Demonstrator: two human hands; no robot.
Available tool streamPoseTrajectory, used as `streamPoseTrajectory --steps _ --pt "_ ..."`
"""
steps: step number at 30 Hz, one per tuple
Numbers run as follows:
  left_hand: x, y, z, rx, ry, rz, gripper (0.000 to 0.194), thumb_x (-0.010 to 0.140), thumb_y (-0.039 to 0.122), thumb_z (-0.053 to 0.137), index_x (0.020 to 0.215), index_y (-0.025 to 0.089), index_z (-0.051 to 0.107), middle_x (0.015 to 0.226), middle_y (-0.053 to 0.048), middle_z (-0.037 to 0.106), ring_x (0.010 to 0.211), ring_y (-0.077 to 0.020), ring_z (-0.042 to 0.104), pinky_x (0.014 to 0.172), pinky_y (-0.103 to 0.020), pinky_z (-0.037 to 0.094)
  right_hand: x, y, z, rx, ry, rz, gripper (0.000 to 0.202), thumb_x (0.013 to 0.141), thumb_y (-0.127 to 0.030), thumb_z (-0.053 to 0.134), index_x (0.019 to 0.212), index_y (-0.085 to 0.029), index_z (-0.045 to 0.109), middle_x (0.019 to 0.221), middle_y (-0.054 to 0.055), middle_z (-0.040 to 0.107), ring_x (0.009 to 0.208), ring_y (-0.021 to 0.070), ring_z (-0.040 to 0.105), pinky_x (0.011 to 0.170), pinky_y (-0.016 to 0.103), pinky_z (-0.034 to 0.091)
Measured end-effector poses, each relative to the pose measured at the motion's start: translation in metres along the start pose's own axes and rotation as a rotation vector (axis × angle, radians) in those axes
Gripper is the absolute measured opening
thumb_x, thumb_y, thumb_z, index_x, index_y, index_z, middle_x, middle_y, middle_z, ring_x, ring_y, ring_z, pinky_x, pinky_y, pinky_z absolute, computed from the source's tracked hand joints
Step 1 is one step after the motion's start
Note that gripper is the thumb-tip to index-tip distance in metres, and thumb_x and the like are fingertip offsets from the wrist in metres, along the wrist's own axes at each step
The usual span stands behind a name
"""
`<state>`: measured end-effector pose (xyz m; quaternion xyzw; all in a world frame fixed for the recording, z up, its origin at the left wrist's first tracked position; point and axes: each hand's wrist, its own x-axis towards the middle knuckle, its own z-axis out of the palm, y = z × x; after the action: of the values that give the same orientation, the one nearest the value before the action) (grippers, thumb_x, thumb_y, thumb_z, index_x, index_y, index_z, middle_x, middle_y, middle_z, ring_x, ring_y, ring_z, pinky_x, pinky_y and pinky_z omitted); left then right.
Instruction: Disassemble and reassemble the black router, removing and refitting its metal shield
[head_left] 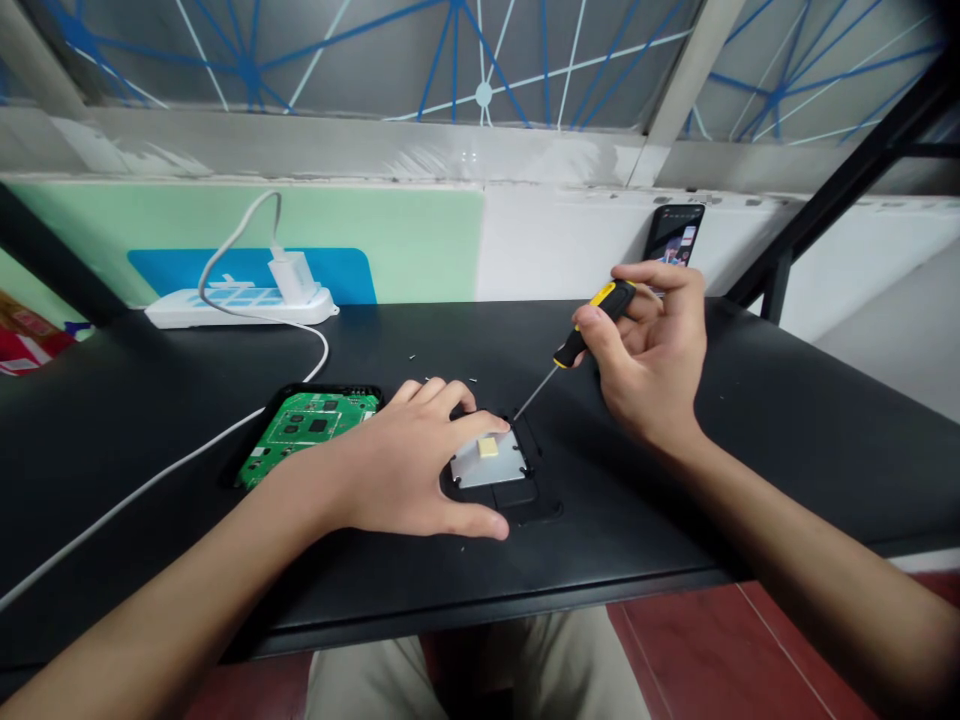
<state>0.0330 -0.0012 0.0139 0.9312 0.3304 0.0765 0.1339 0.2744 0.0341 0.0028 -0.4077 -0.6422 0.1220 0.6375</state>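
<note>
My right hand (652, 350) is closed round the black and yellow handle of a screwdriver (574, 343). Its thin shaft slants down to the left, and the tip meets the upper right corner of a silver metal plate (491, 468) on a black part. A small pale yellow pad (488, 447) sits on that plate. My left hand (420, 455) lies palm down with fingers spread, the index fingertip at the plate's upper right corner beside the screwdriver tip. Partly behind my left wrist, a green circuit board (319, 425) lies in a black housing.
A white power strip (240, 307) with a plugged-in charger (294, 277) stands at the back left; its cable (172, 470) crosses the black table (637, 530). A phone (675, 232) leans on the wall. Tiny screws (472, 380) lie behind my left hand.
</note>
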Motion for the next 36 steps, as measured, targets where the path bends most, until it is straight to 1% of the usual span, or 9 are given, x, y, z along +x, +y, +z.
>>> streamPoseTrajectory --steps 4,10,15,18,20,24,26,28,36 --pt "0.000 0.001 0.000 0.000 0.010 0.000 0.071 0.079 0.070 0.070 0.136 0.030 0.057 0.124 -0.009 0.054 0.108 -0.0317 0.051 0.099 -0.046 0.037 0.001 0.004 0.000 0.031 -0.024 -0.011 0.034 0.087 -0.046 0.070 0.113 -0.034 0.051 0.088 0.001 0.057 0.070 0.0172 0.065 0.054 0.033 0.057" --pt "0.000 0.003 -0.001 0.019 0.000 -0.011 0.069 0.079 0.066 0.073 0.137 0.030 0.057 0.125 -0.009 0.054 0.110 -0.0318 0.051 0.099 -0.046 0.037 0.006 0.016 0.002 0.108 0.013 -0.157 0.032 0.086 -0.038 0.074 0.110 -0.033 0.055 0.082 -0.002 0.058 0.059 0.0117 0.060 0.044 0.025 0.054" --pt "0.000 0.002 -0.002 0.014 -0.006 -0.015 0.069 0.080 0.066 0.072 0.137 0.030 0.056 0.126 -0.009 0.054 0.112 -0.0320 0.050 0.100 -0.046 0.036 0.007 0.017 0.003 0.137 0.025 -0.172 0.031 0.085 -0.034 0.076 0.110 -0.033 0.056 0.081 -0.003 0.059 0.056 0.0099 0.060 0.041 0.022 0.054" --pt "0.000 0.001 -0.002 0.004 -0.011 -0.014 0.069 0.080 0.066 0.072 0.136 0.030 0.056 0.127 -0.009 0.054 0.111 -0.0311 0.051 0.100 -0.045 0.035 0.006 0.018 0.002 0.131 0.030 -0.172 0.031 0.086 -0.036 0.075 0.111 -0.033 0.056 0.082 -0.002 0.060 0.057 0.0110 0.062 0.040 0.022 0.054" --pt "0.000 0.001 -0.002 0.000 -0.009 -0.013 0.069 0.080 0.067 0.072 0.136 0.030 0.056 0.127 -0.008 0.055 0.112 -0.0310 0.051 0.099 -0.044 0.035 0.007 0.018 0.002 0.121 0.030 -0.170 0.031 0.087 -0.037 0.074 0.112 -0.034 0.056 0.082 -0.001 0.060 0.061 0.0133 0.065 0.041 0.023 0.054" --pt "0.000 0.000 -0.001 0.002 -0.001 -0.012 0.069 0.080 0.068 0.071 0.135 0.029 0.055 0.128 -0.008 0.055 0.114 -0.0312 0.050 0.099 -0.043 0.035 0.007 0.021 0.001 0.107 0.038 -0.175 0.031 0.088 -0.038 0.072 0.114 -0.034 0.055 0.081 -0.001 0.061 0.076 0.0194 0.071 0.050 0.030 0.060" --pt "0.000 -0.001 -0.001 0.001 -0.004 -0.010 0.069 0.080 0.068 0.071 0.135 0.029 0.055 0.128 -0.008 0.055 0.115 -0.0311 0.050 0.099 -0.043 0.035 0.008 0.023 0.001 0.105 0.037 -0.179 0.031 0.089 -0.038 0.071 0.114 -0.035 0.055 0.081 -0.001 0.061 0.079 0.0208 0.072 0.055 0.033 0.062" --pt "0.000 -0.001 -0.001 -0.001 -0.006 -0.009 0.070 0.081 0.068 0.070 0.136 0.029 0.054 0.128 -0.008 0.055 0.116 -0.0310 0.050 0.099 -0.043 0.034 0.008 0.023 0.001 0.107 0.033 -0.180 0.030 0.089 -0.038 0.071 0.114 -0.035 0.054 0.081 -0.001 0.061 0.079 0.0208 0.072 0.055 0.033 0.063" --pt "0.001 0.000 -0.002 -0.002 -0.011 -0.010 0.070 0.081 0.068 0.070 0.135 0.028 0.054 0.128 -0.008 0.055 0.117 -0.0304 0.050 0.099 -0.042 0.035 0.007 0.017 0.003 0.171 0.040 -0.133 0.030 0.086 -0.036 0.074 0.108 -0.032 0.054 0.079 -0.001 0.059 0.069 0.0165 0.067 0.044 0.027 0.057"
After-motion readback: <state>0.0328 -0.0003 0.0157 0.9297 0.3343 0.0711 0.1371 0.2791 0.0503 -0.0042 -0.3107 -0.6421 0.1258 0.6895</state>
